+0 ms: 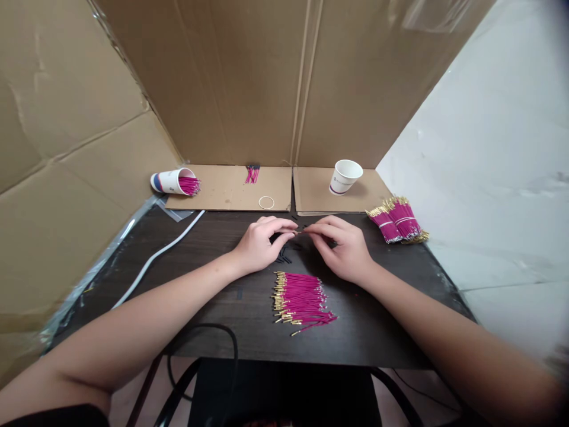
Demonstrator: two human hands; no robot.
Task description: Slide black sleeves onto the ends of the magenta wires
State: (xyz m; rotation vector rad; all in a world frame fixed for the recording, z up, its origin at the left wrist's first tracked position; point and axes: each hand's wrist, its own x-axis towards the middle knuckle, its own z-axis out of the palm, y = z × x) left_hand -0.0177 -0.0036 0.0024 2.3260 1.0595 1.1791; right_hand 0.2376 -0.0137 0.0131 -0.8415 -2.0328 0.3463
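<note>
My left hand [262, 244] is closed in a pinch on a thin wire, whose gold-coloured tip [298, 232] points toward my other hand. Facing it, my right hand [342, 246] pinches with thumb and forefinger at that tip; a small dark piece seems to be there, too small to make out. Short black tubes [283, 258] lie scattered under the left fingers, partly hidden by them. Nearer to me, a row of magenta wires [303, 296] lies on the dark table, gold ends to the left and silvery ends to the right.
Bundled magenta wires [398, 219] lie at the right. A tipped paper cup [171, 181] holds more wires; another paper cup [344, 178] stands upright on cardboard [373, 193]. Several black-ended wires [252, 173] and a rubber band [266, 203] lie behind my hands. A white cable [155, 255] crosses the left side.
</note>
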